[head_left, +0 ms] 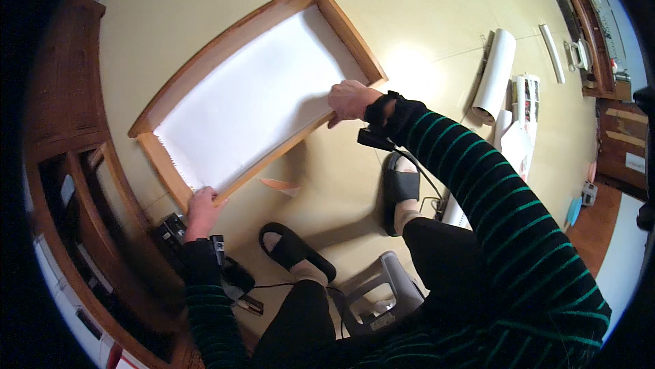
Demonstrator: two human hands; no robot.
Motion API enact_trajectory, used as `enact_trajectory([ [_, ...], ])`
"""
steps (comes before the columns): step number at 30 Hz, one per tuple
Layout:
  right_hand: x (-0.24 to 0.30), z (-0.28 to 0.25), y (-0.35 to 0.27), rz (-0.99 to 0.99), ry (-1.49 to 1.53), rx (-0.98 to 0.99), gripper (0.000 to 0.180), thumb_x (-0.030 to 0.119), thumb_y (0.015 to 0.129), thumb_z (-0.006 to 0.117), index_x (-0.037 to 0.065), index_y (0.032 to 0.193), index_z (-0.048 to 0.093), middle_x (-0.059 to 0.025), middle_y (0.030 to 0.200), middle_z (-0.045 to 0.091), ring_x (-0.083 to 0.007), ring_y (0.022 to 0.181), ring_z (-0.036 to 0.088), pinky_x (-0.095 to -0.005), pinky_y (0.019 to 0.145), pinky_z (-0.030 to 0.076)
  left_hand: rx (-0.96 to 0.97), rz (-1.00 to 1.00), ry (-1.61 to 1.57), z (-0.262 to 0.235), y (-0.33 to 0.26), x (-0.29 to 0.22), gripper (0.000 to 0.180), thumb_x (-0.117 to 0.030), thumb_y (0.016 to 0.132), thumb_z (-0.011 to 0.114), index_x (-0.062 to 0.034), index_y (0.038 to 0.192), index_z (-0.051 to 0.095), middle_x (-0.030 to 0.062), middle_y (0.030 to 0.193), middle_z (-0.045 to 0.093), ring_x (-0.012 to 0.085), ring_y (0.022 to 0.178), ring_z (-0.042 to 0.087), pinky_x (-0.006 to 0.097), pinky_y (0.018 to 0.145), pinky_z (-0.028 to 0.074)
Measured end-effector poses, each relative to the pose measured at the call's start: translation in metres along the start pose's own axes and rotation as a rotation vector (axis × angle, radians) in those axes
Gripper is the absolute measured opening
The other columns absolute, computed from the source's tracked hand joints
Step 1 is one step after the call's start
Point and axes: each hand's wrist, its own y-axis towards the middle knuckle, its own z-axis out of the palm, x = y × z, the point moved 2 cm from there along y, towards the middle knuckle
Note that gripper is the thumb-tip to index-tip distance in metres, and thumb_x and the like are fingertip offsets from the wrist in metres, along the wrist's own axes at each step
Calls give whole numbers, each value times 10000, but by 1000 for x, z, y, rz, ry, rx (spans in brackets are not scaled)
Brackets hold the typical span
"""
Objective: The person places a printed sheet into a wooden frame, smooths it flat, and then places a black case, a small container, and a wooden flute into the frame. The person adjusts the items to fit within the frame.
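One drawer (162,171), already lined with white paper (252,96), is clear of the nine-o'clock cabinet (65,75); left hand (202,212) grips its seven-o'clock corner, right hand (349,99) its three-o'clock side.

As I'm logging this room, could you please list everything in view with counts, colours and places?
Shallow wooden drawer: one, brown, centre
Rectangular paper liner: one, white, inside drawer
Wide paper roll: one, white, right floor
Thin straight tube: one, white, far-right floor
Loose papers: several, mostly white, beside wide roll
Pointed flat scrap: one, orange and white, floor near drawer
Moulded plastic stool: one, grey, lower centre
Slip-on slippers: two, black, on feet
Wooden cabinet: one, brown, left edge
Striped sleeves: two, black and green, forearms
Left hand and right hand: two, bare, gripping drawer's near side
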Motion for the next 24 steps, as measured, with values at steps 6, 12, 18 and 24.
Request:
enact_trajectory([
  [6,-24,8,-15,207,-87,80,597,645,820,675,65,911,779,-144,917,740,-351,903,703,-452,792,564,-68,89,33,-2,-4,-8,354,-318,851,774,-16,994,654,165,1015,677,366,989,629,458,867,508],
  [12,-34,10,-16,159,-13,-34,579,614,800,724,48,912,770,-174,906,720,-348,976,684,-446,869,540,-21,42,39,-4,-2,-9,366,-356,882,736,-30,1025,651,177,1050,662,371,1031,617,465,890,504],
  [18,-38,14,-13,121,-88,10,725,725,823,626,11,825,747,-187,909,725,-340,918,697,-444,815,557,173,-103,115,-15,-2,-18,438,-395,948,660,-39,1196,601,194,1199,608,368,1116,598,455,965,486],
  [24,-39,18,-16,155,3,-50,658,646,806,706,-7,875,739,-189,879,723,-351,922,702,-460,850,555,287,-164,-508,-48,18,19,669,-457,971,637,22,1419,503,246,1431,523,342,1326,517,409,1105,420],
])
